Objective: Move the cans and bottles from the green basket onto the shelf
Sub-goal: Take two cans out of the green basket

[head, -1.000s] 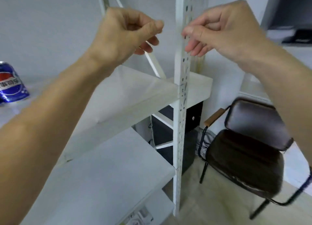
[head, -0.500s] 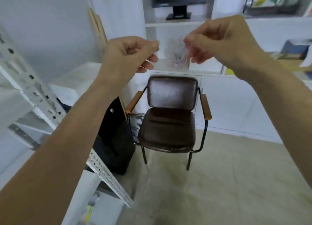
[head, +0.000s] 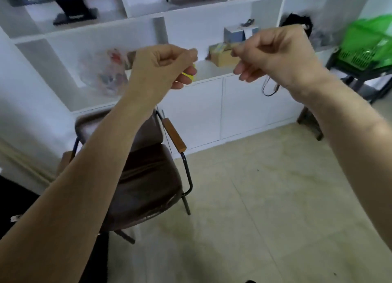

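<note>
The green basket stands at the far right on a dark stand; its contents are blurred and I cannot make them out. Both my hands are raised in front of me at chest height, well left of the basket. My left hand has its fingers curled with the thumb on the index finger and holds nothing. My right hand is curled the same way, also with nothing in it. No can or bottle shows, and the metal shelf is out of view.
A brown chair with wooden armrests stands under my left arm. A white wall unit with cluttered cubbies, a cardboard box and a monitor fills the back. Tiled floor lies ahead and to the right.
My view has swung right, away from the metal shelf and the blue can; the chair slid left and the green basket came into sight. Both hands keep their raised, curled pose.
</note>
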